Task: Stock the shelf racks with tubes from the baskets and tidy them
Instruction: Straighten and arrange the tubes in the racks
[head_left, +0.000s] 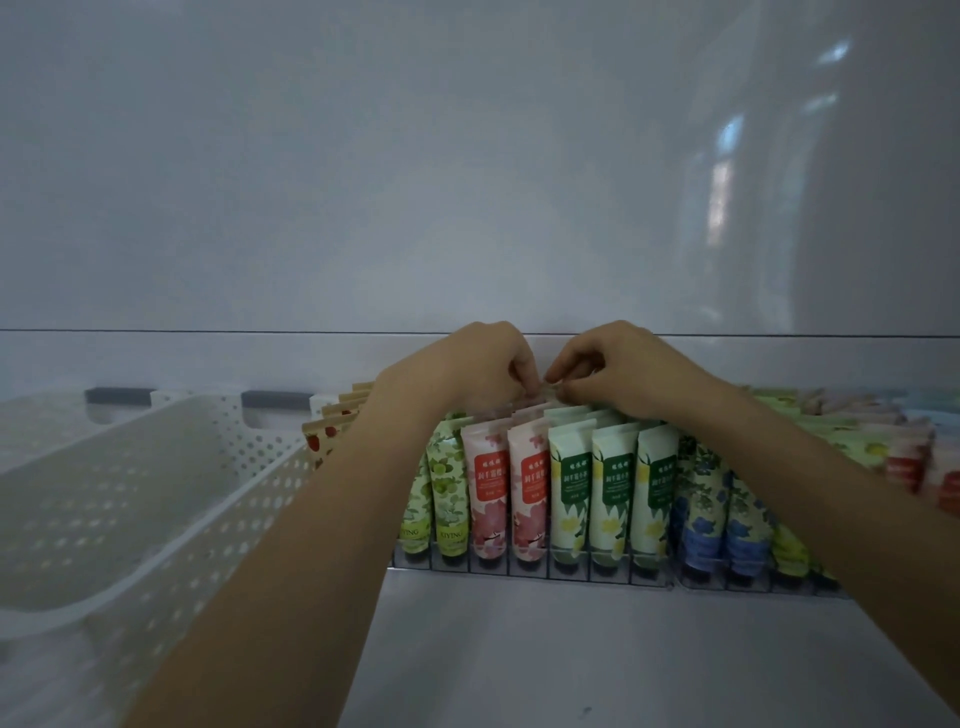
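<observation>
Panelling (467, 182), white and glossy, rises behind and above both grips, and the white shelf (519, 649) runs beneath them. Outboard of the left grip (467, 369) sit two perforated white baskets. The nearer basket (171, 545) shows no tubes in the part in view, and the farther basket (31, 431) is too blurred to read. Nearer the person than the grips stands the divider rack (571, 574), its lanes packed with tubes standing cap-down. There are lime-green tubes (447, 483) under the left forearm, pink blossom tubes (488, 488) in front of the left grip, pale green tubes (571, 493) in front of the right grip (623, 369), and blue floral tubes (701, 519) under the right forearm. With the lanes this full, I judge the step to be tidying: straightening the rearmost tubes. The next move calls for small, even nudges that line up the crimped tops without tipping a tube into a neighbouring lane. Both forearms reach forward and converge, wrists bent down, knuckles up. The left grip's curled fingers pinch crimped tops at the back of the pink lane. The right grip's thumb and forefinger pinch a top at the back of the pale green lane, just beside the left. Blur hides which single tube each holds.
</observation>
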